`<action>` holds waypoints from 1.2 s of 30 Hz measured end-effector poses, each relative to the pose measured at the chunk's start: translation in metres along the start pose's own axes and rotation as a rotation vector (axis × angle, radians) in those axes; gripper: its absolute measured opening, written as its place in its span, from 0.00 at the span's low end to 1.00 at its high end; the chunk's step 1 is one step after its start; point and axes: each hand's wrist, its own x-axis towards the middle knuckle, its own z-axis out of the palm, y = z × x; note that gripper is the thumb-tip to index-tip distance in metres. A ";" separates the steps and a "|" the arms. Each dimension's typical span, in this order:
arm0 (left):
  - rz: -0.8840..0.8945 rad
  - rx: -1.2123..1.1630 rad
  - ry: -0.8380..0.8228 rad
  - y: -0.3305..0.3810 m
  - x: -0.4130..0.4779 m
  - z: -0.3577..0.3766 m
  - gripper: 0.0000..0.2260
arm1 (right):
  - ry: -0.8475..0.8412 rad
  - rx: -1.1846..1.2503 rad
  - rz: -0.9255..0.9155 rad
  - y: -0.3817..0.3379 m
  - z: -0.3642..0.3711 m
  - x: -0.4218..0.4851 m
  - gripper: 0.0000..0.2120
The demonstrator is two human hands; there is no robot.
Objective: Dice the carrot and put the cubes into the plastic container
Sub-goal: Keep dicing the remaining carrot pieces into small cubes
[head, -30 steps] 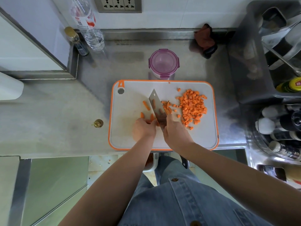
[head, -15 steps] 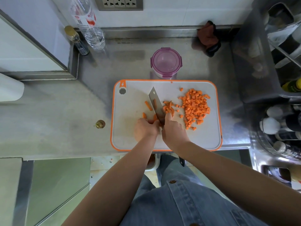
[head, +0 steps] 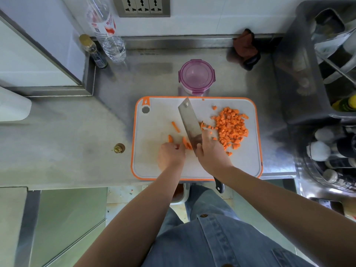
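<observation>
Right hand (head: 210, 151) grips cleaver (head: 189, 122), blade on cutting board (head: 240, 162). Left hand (head: 170, 156), fingers curled, pins carrot strips (head: 185, 143) beside blade. Carrot cubes (head: 231, 128) piled right of blade. Lidded plastic container (head: 196, 76) just behind board on worktop (head: 77, 132).

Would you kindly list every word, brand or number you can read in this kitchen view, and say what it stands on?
Nothing here reads clearly.
On the water bottle: red and white label print, too blurred to read.
On the small dark bottle: label too small to read.
On the bottle at the lower right: pale lettering, blurred.
On the yellow and green bottle: print unreadable.
</observation>
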 end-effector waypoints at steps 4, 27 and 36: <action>0.017 0.009 0.022 0.000 0.002 -0.003 0.12 | -0.052 -0.035 -0.025 -0.010 0.002 -0.006 0.10; 0.092 0.084 -0.058 0.008 0.014 -0.006 0.07 | -0.093 -0.209 0.044 -0.014 0.024 -0.003 0.12; 0.130 0.132 -0.081 0.008 0.015 -0.009 0.08 | -0.071 -0.100 0.065 -0.010 0.023 0.006 0.11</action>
